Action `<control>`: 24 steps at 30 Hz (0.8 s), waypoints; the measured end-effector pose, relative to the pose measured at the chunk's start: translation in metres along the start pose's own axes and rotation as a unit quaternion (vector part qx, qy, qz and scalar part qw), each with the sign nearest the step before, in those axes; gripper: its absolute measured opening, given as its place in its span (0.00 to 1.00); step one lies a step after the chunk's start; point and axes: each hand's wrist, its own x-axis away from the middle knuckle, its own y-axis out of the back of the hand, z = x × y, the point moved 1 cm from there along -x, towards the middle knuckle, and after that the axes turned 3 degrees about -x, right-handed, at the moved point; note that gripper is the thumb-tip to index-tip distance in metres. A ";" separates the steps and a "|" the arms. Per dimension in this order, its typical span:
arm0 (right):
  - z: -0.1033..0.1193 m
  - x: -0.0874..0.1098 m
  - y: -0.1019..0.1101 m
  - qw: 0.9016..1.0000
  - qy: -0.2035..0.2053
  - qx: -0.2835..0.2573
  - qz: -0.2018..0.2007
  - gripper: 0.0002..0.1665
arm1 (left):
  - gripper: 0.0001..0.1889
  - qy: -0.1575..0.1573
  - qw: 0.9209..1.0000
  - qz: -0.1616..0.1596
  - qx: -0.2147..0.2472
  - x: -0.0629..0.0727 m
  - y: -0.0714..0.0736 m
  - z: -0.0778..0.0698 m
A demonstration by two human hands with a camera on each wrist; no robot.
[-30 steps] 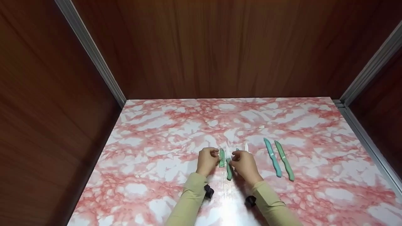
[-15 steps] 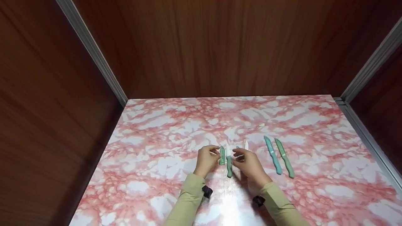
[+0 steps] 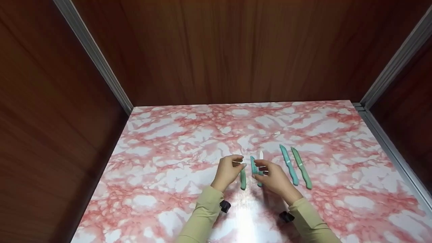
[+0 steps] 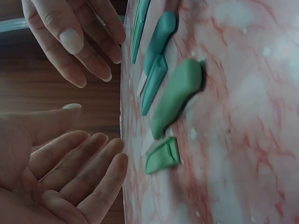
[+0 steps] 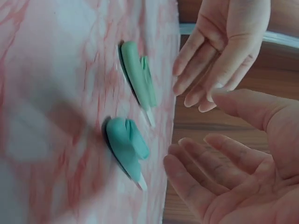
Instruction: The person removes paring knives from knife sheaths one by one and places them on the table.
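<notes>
Both hands hover above the table with relaxed fingers and hold nothing. My left hand (image 3: 229, 172) is over the green-handled knife (image 3: 243, 180); it hides that knife's blade and the green blade sheath (image 4: 162, 156) in the head view. Over the turquoise-handled knife (image 3: 260, 155) is my right hand (image 3: 275, 177), covering part of its handle. The turquoise blade sheath (image 3: 253, 165) lies just left of that knife. In the right wrist view, the green handle (image 5: 135, 74) and turquoise handle (image 5: 122, 144) lie apart from the fingers, each with its sheath alongside.
To the right lie two sheathed knives, one turquoise (image 3: 289, 165) and one green (image 3: 301, 168). The table (image 3: 162, 148) has a red and white marbled top. Dark wooden panels (image 3: 216, 50) stand behind it and at both sides.
My left hand has moved right, away from the green sheath's side and over it. My right hand has drawn right, off the green knife, uncovering the turquoise sheath. The knives lie as before.
</notes>
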 end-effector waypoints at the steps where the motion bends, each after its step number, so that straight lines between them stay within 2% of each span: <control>1: 0.000 0.001 0.001 1.000 0.001 0.009 0.002 0.30 | 0.14 -0.006 1.000 0.001 -0.005 -0.001 -0.001 -0.001; 4: -0.002 0.005 0.004 0.999 0.004 0.043 0.006 0.31 | 0.14 -0.024 1.000 0.004 -0.012 -0.003 -0.005 -0.005; 8: -0.003 0.012 0.009 0.996 0.027 0.079 0.007 0.31 | 0.15 -0.042 0.999 0.015 -0.022 -0.004 -0.010 -0.014; 12: -0.005 0.018 0.016 0.993 0.057 0.101 0.008 0.32 | 0.16 -0.049 0.997 0.031 -0.051 -0.005 -0.015 -0.022; 16: -0.008 0.024 0.023 0.991 0.063 0.122 0.009 0.33 | 0.19 -0.057 0.994 0.043 -0.084 -0.008 -0.022 -0.025; 20: -0.012 0.030 0.028 0.990 0.055 0.133 0.016 0.33 | 0.23 -0.082 0.985 0.059 -0.138 -0.011 -0.032 -0.027; 24: -0.018 0.033 0.033 0.990 0.041 0.130 0.021 0.32 | 0.25 -0.120 0.969 0.083 -0.198 -0.013 -0.045 -0.027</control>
